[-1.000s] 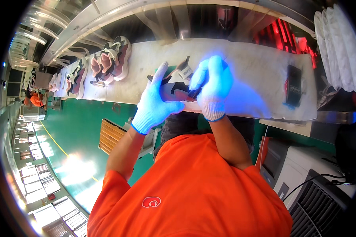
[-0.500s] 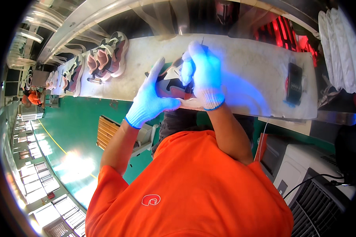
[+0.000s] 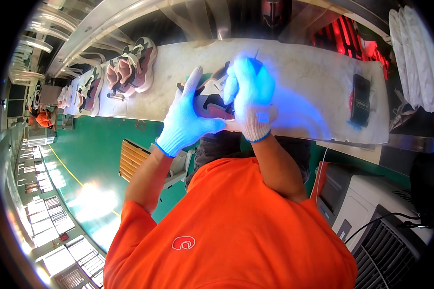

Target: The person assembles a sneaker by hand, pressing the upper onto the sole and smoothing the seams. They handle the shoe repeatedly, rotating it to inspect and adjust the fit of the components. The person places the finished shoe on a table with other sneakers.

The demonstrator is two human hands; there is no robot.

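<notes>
A sneaker [image 3: 211, 103] in grey, white, black and dull red lies on its side on the light workbench in front of me. My left hand [image 3: 185, 115], in a white knit glove, grips it from the left, thumb along the near edge and fingers across the far side. My right hand [image 3: 250, 94], gloved likewise, is closed over the sneaker's right part. Past its knuckles sticks the thin dark end of a slim tool [image 3: 256, 54]; the rest of that tool is hidden in the fist. Strong blue light washes over both gloves.
Several similar sneakers [image 3: 142, 67] stand along the bench [image 3: 303, 67] to the left, with a small bottle [image 3: 115, 97] beside them. A dark rectangular pad [image 3: 360, 101] lies at the right end. White gloves [image 3: 414, 62] hang at far right. Below stands a grey-white machine [image 3: 380, 197].
My right hand has shifted slightly right and nearer to me, and its wrist has turned a little. The left hand has moved slightly right, still gripping the sneaker.
</notes>
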